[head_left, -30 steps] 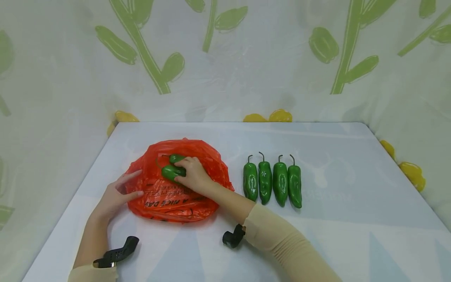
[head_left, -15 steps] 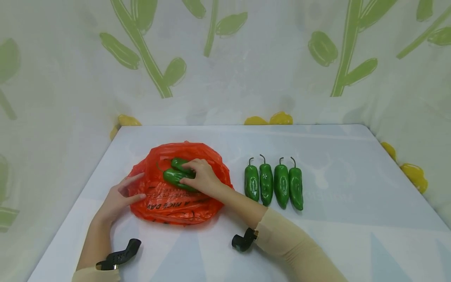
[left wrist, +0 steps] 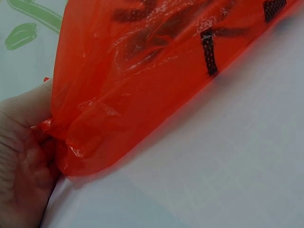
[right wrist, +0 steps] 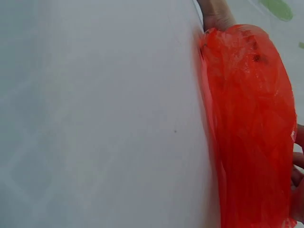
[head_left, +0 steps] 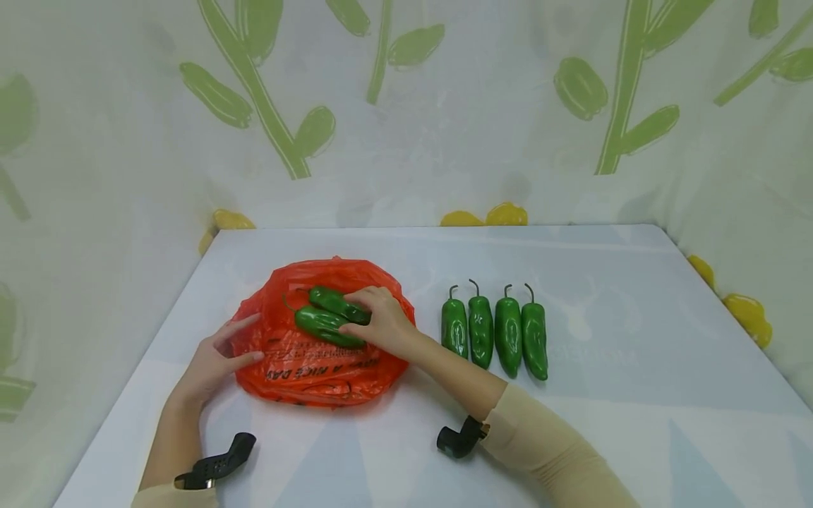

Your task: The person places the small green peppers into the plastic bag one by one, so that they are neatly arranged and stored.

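In the head view, two green chili peppers [head_left: 317,319] lie side by side in the mouth of a red plastic bag [head_left: 286,388], their stems toward the left. My left hand [head_left: 206,367] holds the bag's left edge, thumb and forefinger spread. The left wrist view shows plastic [left wrist: 95,137] bunched at the fingers of that hand. My right hand [head_left: 387,326] reaches over the bag's right side. Its thumb and fingertips are at the right ends of the two peppers, loosely apart. From the right wrist, the bag's side [right wrist: 251,128] hides most of that hand.
Several more green chili peppers [head_left: 481,328] stand in a row right of the bag, stems pointing away from me. The white table [head_left: 635,296] meets a leaf-patterned cloth [head_left: 483,134] at its back. A black wrist camera [head_left: 460,437] sits on the right forearm.
My right hand has slid rightward along the peppers, uncovering more of them. The peppers and bag have kept their place. My left hand stays at the bag's edge; the view has shifted slightly.
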Motion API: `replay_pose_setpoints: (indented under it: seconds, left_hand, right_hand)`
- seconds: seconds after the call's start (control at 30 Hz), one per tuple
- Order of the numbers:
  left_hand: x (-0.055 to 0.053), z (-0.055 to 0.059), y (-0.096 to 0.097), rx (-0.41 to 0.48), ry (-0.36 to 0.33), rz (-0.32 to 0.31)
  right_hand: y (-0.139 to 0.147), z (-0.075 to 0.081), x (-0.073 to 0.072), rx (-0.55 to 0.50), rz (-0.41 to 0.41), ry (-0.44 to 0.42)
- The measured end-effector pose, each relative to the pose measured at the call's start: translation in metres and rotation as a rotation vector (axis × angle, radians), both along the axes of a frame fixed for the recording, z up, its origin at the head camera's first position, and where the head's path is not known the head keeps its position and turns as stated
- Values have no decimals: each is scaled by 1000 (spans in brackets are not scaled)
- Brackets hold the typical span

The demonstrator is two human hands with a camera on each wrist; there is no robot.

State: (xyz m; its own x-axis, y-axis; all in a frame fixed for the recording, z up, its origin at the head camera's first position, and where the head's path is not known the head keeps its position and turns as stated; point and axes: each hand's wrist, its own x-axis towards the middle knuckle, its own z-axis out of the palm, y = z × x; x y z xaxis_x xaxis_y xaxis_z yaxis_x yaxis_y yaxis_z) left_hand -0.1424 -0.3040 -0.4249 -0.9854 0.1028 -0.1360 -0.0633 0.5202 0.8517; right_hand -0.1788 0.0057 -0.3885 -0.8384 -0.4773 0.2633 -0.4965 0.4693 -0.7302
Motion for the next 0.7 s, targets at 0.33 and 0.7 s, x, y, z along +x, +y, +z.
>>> replay_pose_setpoints:
  seconds: [0.33,0.7]
  left_hand:
    - [1,1,1,-6,-12,7]
    - [1,0,0,-1,2,-3]
  right_hand:
    - [20,4,8,-19,48,14]
    - [40,6,13,-74,-14,72]
